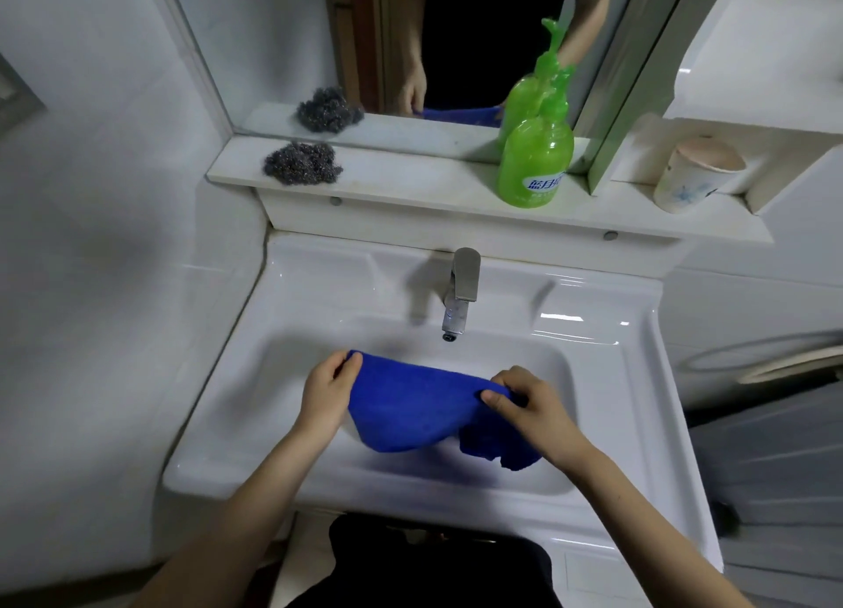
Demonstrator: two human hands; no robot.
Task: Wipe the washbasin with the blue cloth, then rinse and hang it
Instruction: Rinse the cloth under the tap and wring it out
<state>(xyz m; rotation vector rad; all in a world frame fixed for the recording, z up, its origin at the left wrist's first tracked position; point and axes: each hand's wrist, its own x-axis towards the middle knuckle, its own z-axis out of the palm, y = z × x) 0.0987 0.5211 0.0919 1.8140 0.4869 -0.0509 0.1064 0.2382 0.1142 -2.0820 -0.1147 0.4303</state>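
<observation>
The blue cloth (410, 406) is stretched between both hands above the bowl of the white washbasin (237, 361). My left hand (326, 390) pinches its upper left corner. My right hand (529, 406) grips the upper right edge, and a bunched part of the cloth hangs below that hand. The cloth sags in the middle, just in front of the steel tap (460, 292), from which no water runs.
A shelf (410, 183) behind the basin carries a steel wool pad (301, 162), a green soap pump bottle (536, 160) and a paper cup (693, 174). A mirror (283, 37) stands above. Tiled wall at left, a white appliance at right.
</observation>
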